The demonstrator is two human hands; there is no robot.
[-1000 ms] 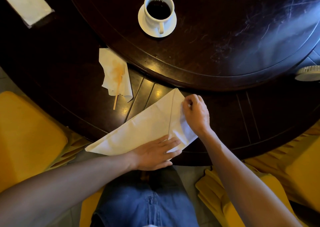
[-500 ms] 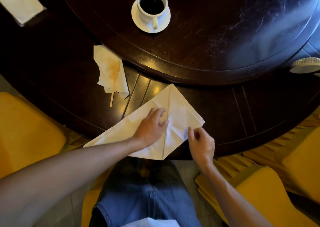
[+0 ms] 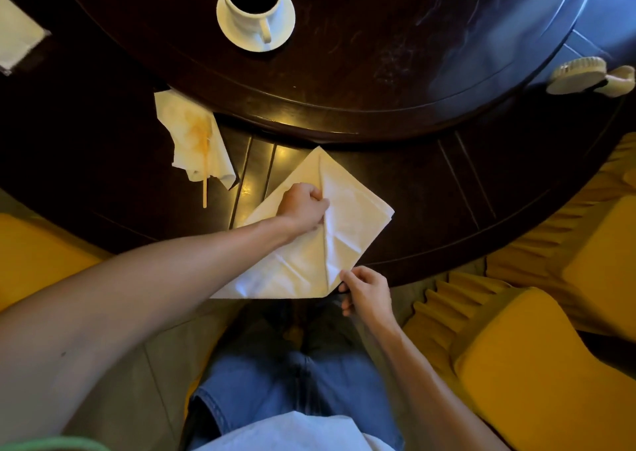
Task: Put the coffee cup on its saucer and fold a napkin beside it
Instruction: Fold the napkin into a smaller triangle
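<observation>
Pinning cream cloth napkin [image 3: 347,223], left hand [image 3: 303,206] fisted on centre crease; right hand [image 3: 366,290] fingers [image 3: 347,276] pinching near corner, crease running away.

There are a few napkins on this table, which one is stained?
The crumpled napkin left of the hands, with an orange-brown streak and a wooden stick poking out below it. The napkin being folded and the one at the far left edge look clean.

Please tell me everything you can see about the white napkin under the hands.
The napkin looks like cream-white cloth, folded to a kite-like shape with a centre crease and faint wrinkles. It lies flat at the near edge of the dark table, its lower corner overhanging. The left hand presses on it; the right hand pinches its lower corner.
</observation>
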